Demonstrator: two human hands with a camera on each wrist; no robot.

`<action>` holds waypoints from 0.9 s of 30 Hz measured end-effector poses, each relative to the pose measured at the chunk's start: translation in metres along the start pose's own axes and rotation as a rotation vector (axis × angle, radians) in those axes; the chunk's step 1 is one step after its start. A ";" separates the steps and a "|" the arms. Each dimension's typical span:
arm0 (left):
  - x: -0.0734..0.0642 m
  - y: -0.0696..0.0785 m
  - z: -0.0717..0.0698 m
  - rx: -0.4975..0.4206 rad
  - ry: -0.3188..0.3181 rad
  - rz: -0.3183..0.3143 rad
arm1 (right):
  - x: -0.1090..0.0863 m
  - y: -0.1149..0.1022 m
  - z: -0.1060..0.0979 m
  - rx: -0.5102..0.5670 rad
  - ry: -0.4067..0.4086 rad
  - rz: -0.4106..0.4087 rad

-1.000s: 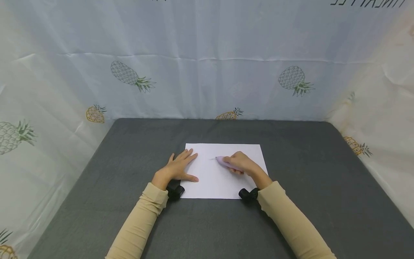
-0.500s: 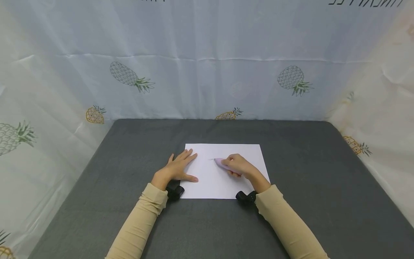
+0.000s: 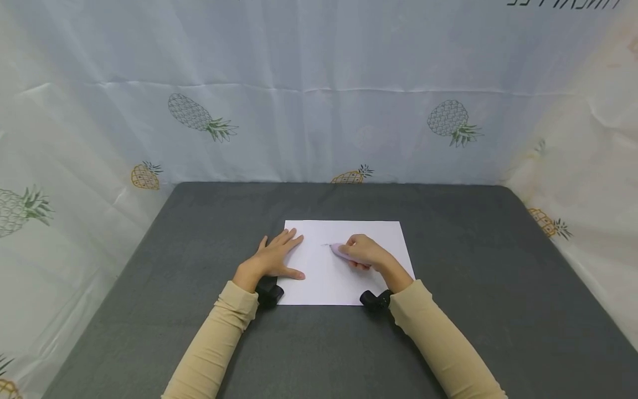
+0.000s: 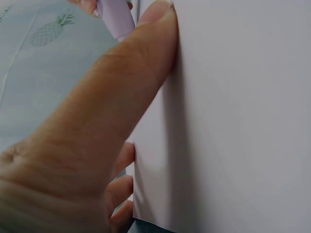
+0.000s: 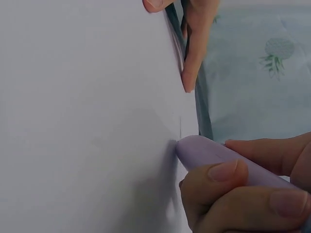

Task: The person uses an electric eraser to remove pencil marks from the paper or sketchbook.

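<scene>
We see the right hand (image 3: 366, 252) with its grip closed around a lilac pen (image 3: 340, 250), tip down on the white sheet of paper (image 3: 344, 285) near the middle of the grey tabletop (image 3: 473, 266), beside a faint line. The left hand (image 3: 273, 259) lies flat, fingers spread, over the sheet's left edge. We judge the paper could slide or buckle under the pen if that flat hand eases off, skewing the line; pressing hard could tear it.
</scene>
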State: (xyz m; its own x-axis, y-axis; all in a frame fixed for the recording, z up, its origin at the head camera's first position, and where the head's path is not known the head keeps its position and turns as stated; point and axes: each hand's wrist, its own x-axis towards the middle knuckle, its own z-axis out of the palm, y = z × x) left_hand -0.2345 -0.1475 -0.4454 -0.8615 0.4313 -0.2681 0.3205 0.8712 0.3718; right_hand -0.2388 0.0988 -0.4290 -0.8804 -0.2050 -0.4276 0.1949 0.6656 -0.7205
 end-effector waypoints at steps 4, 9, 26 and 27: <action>0.000 0.000 0.000 0.000 0.003 0.001 | 0.001 -0.002 0.002 0.026 -0.004 -0.009; -0.001 0.001 0.000 0.004 0.004 0.001 | -0.003 -0.001 -0.001 0.021 -0.026 -0.007; -0.001 0.000 -0.001 0.000 -0.002 0.003 | 0.001 0.002 0.002 0.098 -0.026 0.002; -0.001 0.000 0.000 0.000 -0.002 0.004 | 0.001 0.001 0.002 0.096 -0.027 0.005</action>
State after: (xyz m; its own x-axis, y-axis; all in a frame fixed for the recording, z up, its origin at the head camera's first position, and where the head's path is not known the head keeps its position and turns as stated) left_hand -0.2340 -0.1479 -0.4451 -0.8596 0.4349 -0.2681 0.3236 0.8696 0.3730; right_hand -0.2384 0.0981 -0.4311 -0.8676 -0.2216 -0.4452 0.2412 0.5953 -0.7664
